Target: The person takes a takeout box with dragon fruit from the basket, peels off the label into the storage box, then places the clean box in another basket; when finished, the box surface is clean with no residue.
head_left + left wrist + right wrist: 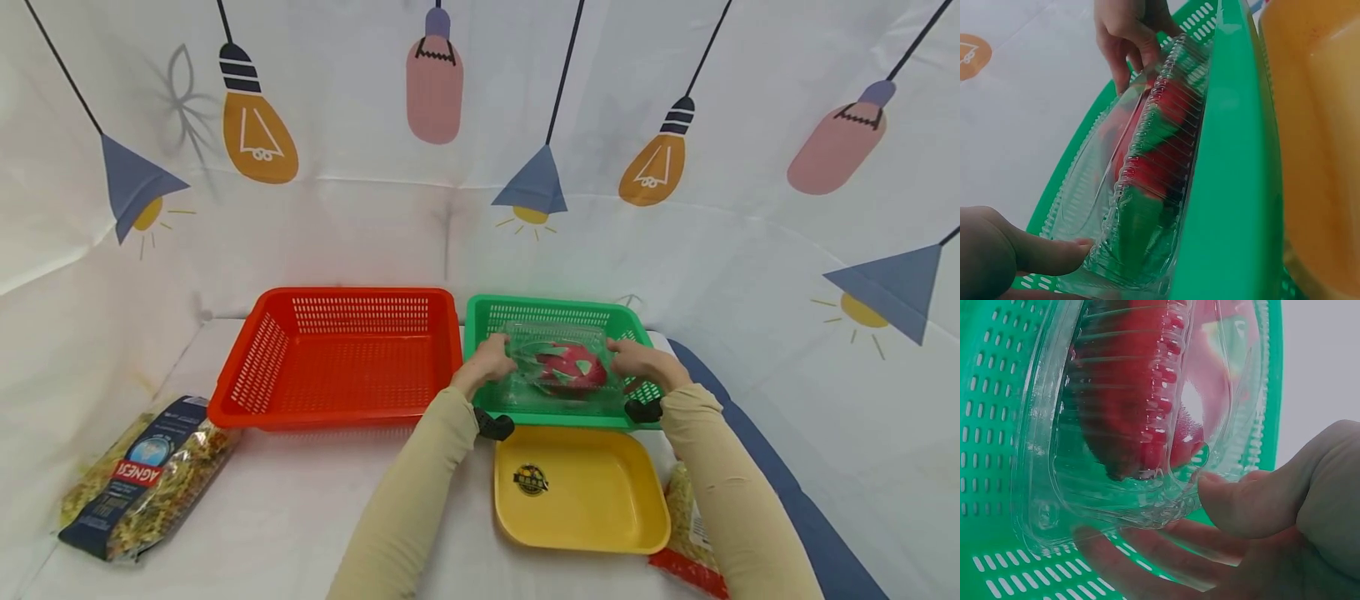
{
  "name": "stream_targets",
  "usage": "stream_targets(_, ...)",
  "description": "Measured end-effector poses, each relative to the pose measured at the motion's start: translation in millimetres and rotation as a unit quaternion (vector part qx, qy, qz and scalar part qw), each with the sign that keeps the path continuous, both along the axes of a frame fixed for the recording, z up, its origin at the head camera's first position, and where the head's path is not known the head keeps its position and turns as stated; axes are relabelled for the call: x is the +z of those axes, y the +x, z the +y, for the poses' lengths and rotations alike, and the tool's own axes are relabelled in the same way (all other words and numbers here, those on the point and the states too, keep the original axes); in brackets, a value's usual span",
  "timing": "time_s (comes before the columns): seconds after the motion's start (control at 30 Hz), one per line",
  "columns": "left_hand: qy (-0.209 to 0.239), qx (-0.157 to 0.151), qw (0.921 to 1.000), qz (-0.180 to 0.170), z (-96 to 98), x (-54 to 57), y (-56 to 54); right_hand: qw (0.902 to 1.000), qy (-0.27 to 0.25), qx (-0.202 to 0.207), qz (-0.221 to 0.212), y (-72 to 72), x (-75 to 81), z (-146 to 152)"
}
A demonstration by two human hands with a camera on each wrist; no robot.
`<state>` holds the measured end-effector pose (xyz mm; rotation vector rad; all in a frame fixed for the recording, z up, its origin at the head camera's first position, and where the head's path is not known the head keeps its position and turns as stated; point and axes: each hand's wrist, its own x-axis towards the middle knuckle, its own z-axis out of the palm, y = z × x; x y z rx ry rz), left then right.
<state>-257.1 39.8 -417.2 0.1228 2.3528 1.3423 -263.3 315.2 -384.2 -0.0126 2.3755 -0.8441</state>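
A clear plastic clamshell box [525, 379] holds a red dragon fruit [576, 365] with green scales. It sits tilted within the green basket [555, 419]. My left hand [489, 360] grips the box's left end, thumb on the lid edge in the left wrist view. At the opposite end, my right hand [647, 362] pinches the box. In the right wrist view the thumb [1241, 503] presses its corner, while the fingers [1147, 556] reach under the end wall, just above the slotted basket floor.
Left of the green basket stands a red basket [360, 371]. A yellow tray [585, 500] lies in front, with a pasta bag [686, 517] partly under my right sleeve. Another pasta bag [142, 479], labelled Agnesi, lies at far left. A printed white cloth [337, 225] hangs behind.
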Motion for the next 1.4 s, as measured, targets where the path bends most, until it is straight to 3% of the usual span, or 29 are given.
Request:
stream_targets(0.47, 0.016, -0.026, 0.9992, 0.025, -4.3, -2.3, 6.7, 0.9998, -0.006, 0.012, 0.012, 2.1, -6.3, 8.8)
stream_targets(0.77, 0.035, -0.036, 0.9986, 0.016, -7.7, -4.4, 5.5, 0.9998, -0.011, 0.008, 0.016, 0.2, -7.1, 7.6)
stream_targets(1.17, 0.081, -0.014, 0.9966, -0.006, -6.9, -13.6, 5.1, 0.9979, -0.03, -0.003, 0.057, 3.4, -16.0, 13.7)
stream_targets(1.4, 0.101, -0.004, 0.9948, -0.017, -8.3, -6.4, 9.9, 0.997, -0.039, -0.012, 0.065, 5.6, -12.4, 13.7)
